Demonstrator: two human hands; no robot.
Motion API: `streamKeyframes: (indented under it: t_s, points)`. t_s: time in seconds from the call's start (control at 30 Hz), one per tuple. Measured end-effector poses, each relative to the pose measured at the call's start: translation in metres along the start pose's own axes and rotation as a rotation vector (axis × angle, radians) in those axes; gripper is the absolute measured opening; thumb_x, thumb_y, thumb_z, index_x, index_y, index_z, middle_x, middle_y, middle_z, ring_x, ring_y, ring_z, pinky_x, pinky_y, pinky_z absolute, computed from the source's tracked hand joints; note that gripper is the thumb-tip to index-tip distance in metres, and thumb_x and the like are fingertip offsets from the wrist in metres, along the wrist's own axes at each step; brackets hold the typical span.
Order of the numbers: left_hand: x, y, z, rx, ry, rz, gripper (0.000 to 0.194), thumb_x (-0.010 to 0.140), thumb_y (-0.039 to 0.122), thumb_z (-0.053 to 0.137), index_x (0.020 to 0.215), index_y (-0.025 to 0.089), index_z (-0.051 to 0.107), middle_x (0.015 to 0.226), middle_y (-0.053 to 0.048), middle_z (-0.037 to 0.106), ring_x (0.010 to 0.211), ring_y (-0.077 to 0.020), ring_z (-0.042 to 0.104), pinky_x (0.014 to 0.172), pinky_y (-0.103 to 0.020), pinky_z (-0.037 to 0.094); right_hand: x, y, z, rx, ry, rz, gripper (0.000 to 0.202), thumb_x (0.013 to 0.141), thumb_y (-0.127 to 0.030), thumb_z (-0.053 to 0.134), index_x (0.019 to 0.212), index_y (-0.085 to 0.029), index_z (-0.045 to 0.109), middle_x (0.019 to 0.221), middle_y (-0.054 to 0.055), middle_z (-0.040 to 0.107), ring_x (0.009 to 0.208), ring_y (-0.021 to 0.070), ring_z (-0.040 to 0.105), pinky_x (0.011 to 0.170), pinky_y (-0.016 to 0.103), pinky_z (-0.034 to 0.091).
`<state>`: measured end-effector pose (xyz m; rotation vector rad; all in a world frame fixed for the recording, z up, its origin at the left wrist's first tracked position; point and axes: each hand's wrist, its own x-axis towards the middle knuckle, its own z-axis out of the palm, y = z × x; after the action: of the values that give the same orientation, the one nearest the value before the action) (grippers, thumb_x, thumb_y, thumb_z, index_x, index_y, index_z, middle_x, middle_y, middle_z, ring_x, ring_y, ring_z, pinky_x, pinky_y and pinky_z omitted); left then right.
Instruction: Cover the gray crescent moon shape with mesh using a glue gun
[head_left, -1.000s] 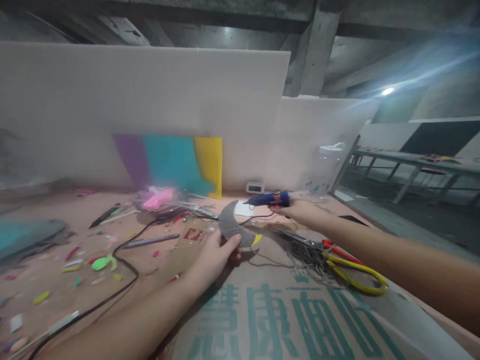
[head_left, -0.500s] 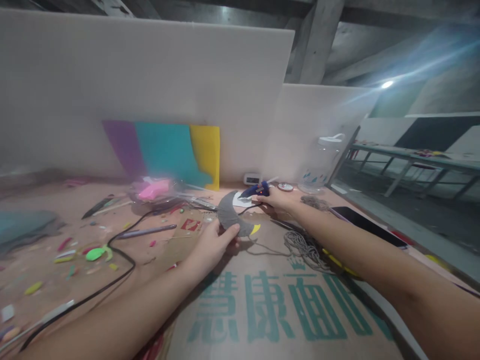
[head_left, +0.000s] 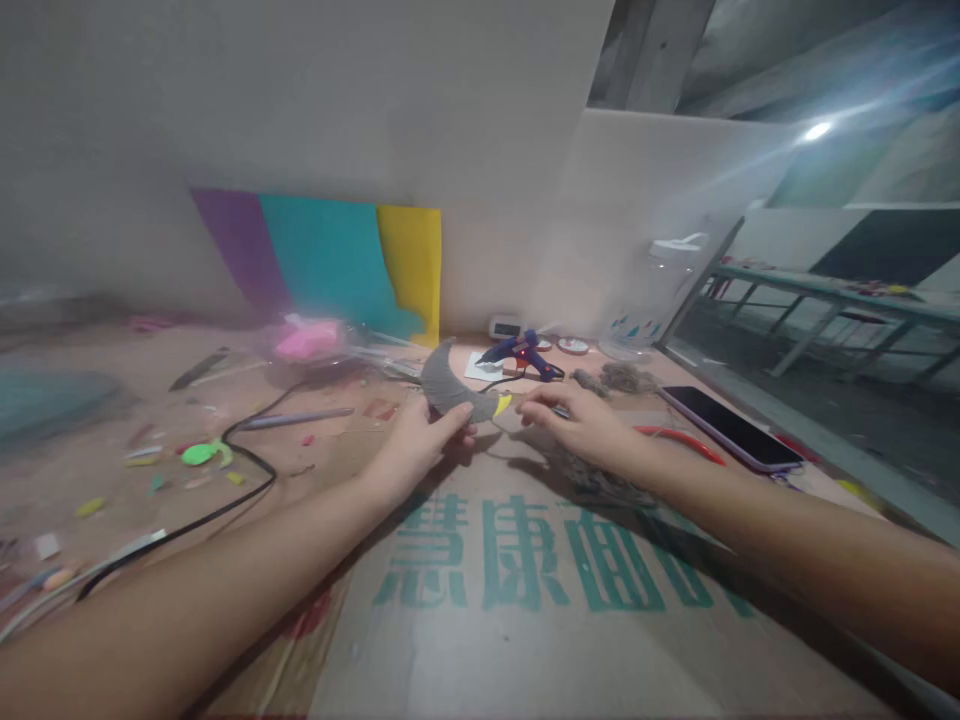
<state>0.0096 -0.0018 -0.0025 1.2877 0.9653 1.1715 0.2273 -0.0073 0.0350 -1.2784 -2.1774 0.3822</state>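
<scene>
My left hand (head_left: pixel 430 440) grips a grey crescent (head_left: pixel 450 385) that is wound with yarn, thumb in front. Its lower right tip shows bare yellow (head_left: pixel 503 405). Just right of that tip is my right hand (head_left: pixel 566 420), fingers loosely bent and apart, with nothing visible in them. A blue glue gun (head_left: pixel 517 350) with a small red light lies behind, its nozzle over a white paper piece (head_left: pixel 482 367). Grey yarn (head_left: pixel 600 478) trails from the crescent to a loose heap partly hidden under my right forearm.
Cardboard (head_left: pixel 487 640) with green lettering covers the table front. A phone (head_left: pixel 727 425), a red cord-like strip (head_left: pixel 682 437) and a clear bottle (head_left: pixel 652 300) stand or lie right. Leftward are clay scraps (head_left: pixel 202 454), a black cable (head_left: pixel 259 480) and a pink bundle (head_left: pixel 307 340).
My right hand has let go of the glue gun, now lying on the table, and come nearer to the crescent's yellow tip. My left hand still holds the crescent. The view has tilted down.
</scene>
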Motion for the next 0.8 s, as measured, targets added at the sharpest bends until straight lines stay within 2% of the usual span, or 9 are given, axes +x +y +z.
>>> streamKeyframes:
  t_s: [0.1,0.23,0.33,0.47,0.67,0.8]
  points:
    - [0.000,-0.002,-0.002,-0.001,-0.013,-0.012,0.036,0.074,0.044,0.073,0.087,0.013,0.062,0.072,-0.003,0.066,0.058,-0.0134,0.062,0.052,-0.025,0.053,-0.012,-0.008,0.016,0.016,-0.063,-0.040,0.021,0.088,-0.037,0.061,0.096,-0.020,0.071,0.092,0.005,0.074,0.084,0.0200,0.066,0.074,0.030,0.048]
    - [-0.002,-0.002,-0.002,0.023,-0.015,-0.036,0.034,0.075,0.046,0.071,0.084,0.014,0.062,0.072,-0.002,0.067,0.058,-0.0146,0.063,0.052,-0.025,0.052,-0.018,0.002,0.033,-0.025,0.000,-0.106,0.021,0.095,-0.030,0.052,0.094,-0.020,0.070,0.090,0.005,0.074,0.081,0.0182,0.066,0.073,0.029,0.047]
    - [-0.003,-0.002,-0.003,0.115,-0.023,-0.038,0.031,0.078,0.046,0.068,0.085,0.015,0.063,0.075,-0.003,0.069,0.064,-0.0177,0.066,0.053,-0.026,0.051,-0.019,0.006,0.037,-0.131,0.011,-0.217,0.023,0.097,-0.028,0.049,0.094,-0.020,0.071,0.088,0.005,0.074,0.077,0.0177,0.065,0.070,0.029,0.046]
    - [-0.002,-0.003,-0.004,0.292,-0.078,0.062,0.028,0.081,0.043,0.065,0.080,0.015,0.065,0.074,-0.004,0.070,0.066,-0.0170,0.066,0.061,-0.026,0.052,-0.019,0.003,0.031,-0.182,0.079,-0.382,0.020,0.096,-0.024,0.052,0.095,-0.019,0.071,0.087,0.005,0.075,0.076,0.0169,0.064,0.071,0.028,0.045]
    - [-0.002,-0.004,-0.007,0.346,-0.121,0.045,0.030,0.083,0.045,0.063,0.085,0.015,0.065,0.074,-0.004,0.070,0.067,-0.0170,0.066,0.063,-0.027,0.051,-0.015,0.008,0.019,-0.081,0.253,-0.309,0.015,0.094,-0.024,0.057,0.092,-0.017,0.070,0.083,0.005,0.072,0.074,0.0165,0.062,0.070,0.028,0.046]
    - [-0.005,-0.001,-0.006,0.362,-0.112,0.018,0.033,0.083,0.048,0.063,0.080,0.015,0.065,0.072,-0.004,0.069,0.066,-0.0159,0.065,0.063,-0.027,0.051,-0.014,0.016,0.020,-0.050,0.279,-0.256,0.013,0.092,-0.024,0.059,0.090,-0.018,0.070,0.078,0.003,0.070,0.067,0.0149,0.058,0.066,0.028,0.044]
